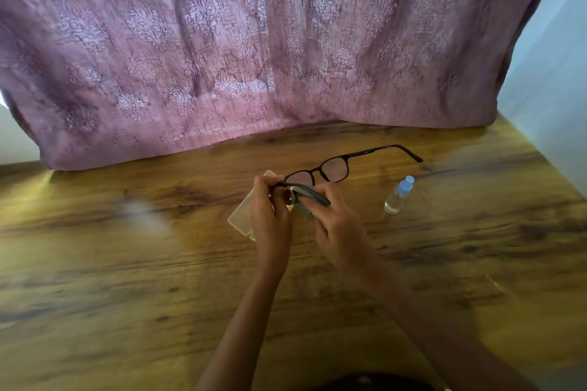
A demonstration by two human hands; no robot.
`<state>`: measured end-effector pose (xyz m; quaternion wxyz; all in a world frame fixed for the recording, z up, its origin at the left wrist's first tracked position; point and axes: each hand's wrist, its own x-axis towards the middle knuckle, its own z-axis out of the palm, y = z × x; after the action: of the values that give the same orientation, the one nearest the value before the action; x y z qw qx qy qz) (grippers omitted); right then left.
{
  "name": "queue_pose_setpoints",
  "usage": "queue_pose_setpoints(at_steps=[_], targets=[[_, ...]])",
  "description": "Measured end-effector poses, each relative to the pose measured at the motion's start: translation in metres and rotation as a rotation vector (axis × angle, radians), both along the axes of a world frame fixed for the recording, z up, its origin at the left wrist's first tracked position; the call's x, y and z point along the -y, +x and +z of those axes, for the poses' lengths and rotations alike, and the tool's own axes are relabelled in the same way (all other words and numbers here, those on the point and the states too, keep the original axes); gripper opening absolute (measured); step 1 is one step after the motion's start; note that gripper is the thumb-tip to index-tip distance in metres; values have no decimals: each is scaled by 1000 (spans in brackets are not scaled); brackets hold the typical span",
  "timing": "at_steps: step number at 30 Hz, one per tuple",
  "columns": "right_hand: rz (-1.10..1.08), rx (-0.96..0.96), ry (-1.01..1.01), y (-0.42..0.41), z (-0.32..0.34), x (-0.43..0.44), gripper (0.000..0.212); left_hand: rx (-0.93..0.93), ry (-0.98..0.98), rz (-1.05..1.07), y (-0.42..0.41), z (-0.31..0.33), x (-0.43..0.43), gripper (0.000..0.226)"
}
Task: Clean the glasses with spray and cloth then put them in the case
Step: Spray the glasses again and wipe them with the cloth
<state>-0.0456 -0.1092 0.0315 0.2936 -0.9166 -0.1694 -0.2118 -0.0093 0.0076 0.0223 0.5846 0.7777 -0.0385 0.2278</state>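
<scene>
Fingers [265,185] of the left hand [270,216] are curled round the near corner of the glasses [333,168], gripping the dark frame where the near temple arm joins it. Those of the right hand [338,228] are curled too, pinching a small grey cloth [301,206] round that same temple arm, so that the arm runs out from between cloth and fingertips. Both hands hold the glasses up off the table [127,263], with the arms unfolded. The two lenses face away from the person, and the far temple arm reaches out to the right and back, its bent tip free in the air. Under and just behind the left hand lies the case [243,216], a pale, translucent flat box on the wood, partly hidden by the knuckles; whether it is open or closed cannot be told. To the right of the hands, apart from them, is the spray bottle [398,195], clear with a light blue cap, on the table with its cap pointing away; the wide lens makes it unclear whether it stands or leans. Behind the table hangs a pink patterned curtain [222,41], its hem touching the wood, and a pale wall [559,73] shows at the far right.
</scene>
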Motion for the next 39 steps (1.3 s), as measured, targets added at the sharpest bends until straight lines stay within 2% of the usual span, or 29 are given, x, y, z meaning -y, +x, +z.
queue_pose_setpoints(at_steps=[7, 14, 19, 23, 27, 33, 39], targets=[[-99, -17, -37, 2, 2, 3, 39, -14, -32, 13, 1, 0, 1, 33], [-25, -36, -10, 1, 3, 1, 40, -9, 4, -4, -2, 2, 4, 49], [-90, -48, -20, 6, 8, 3, 39, -4, -23, -14, -2, 3, 3, 47], [-71, -56, -19, 3, 8, 1, 38, -20, -26, 1, -1, 3, 1, 37], [4, -58, -38, 0, 8, -3, 36, 8, 7, -4, -4, 5, 0, 45], [-104, -42, -56, 6, 17, -2, 39, 7, -15, -22, -3, 2, 2, 54], [-101, -24, -85, 4, 17, -4, 31, -1, -10, -20, 0, 0, 2, 54]])
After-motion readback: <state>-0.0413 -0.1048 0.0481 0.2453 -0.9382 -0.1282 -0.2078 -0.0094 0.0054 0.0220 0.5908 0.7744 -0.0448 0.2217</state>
